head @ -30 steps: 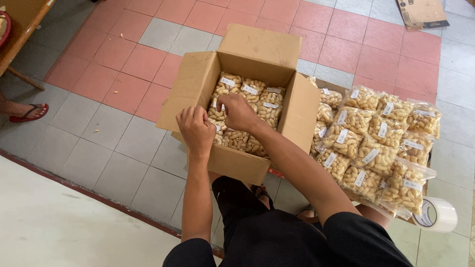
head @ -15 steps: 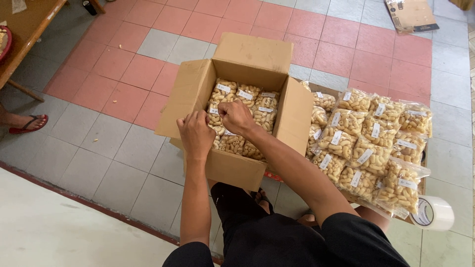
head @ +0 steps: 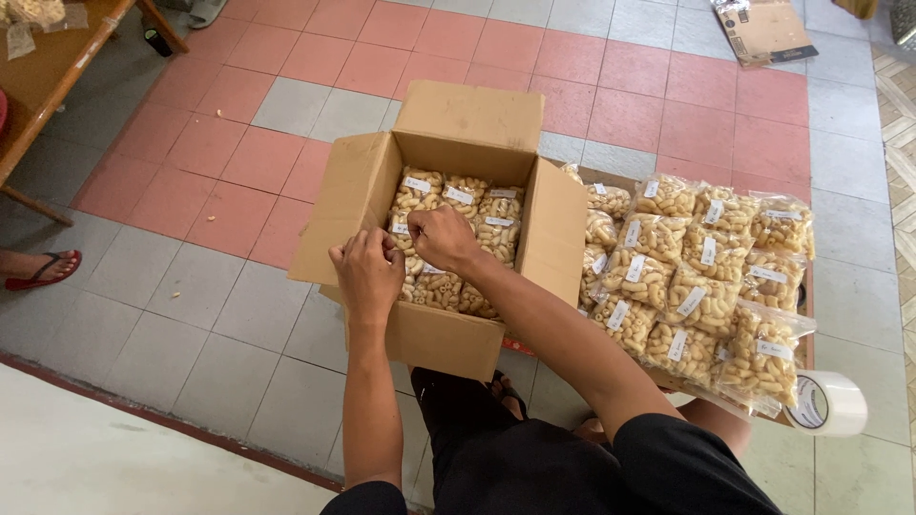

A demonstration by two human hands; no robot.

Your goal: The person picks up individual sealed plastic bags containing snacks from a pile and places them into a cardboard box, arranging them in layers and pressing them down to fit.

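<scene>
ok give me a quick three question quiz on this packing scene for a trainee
1. True or false: the cardboard box has its flaps open.
2. Multiple choice: where does the roll of tape lie? A) inside the box B) on the floor at the right, beside the stack of snack bags C) on the wooden table
3. Short answer: where are the left hand and right hand?

Key:
1. True.
2. B.
3. Both are inside the open top of the box, on the packed snack bags; the left hand is at the near left corner, the right hand just beyond it. What the fingers grip cannot be told.
</scene>
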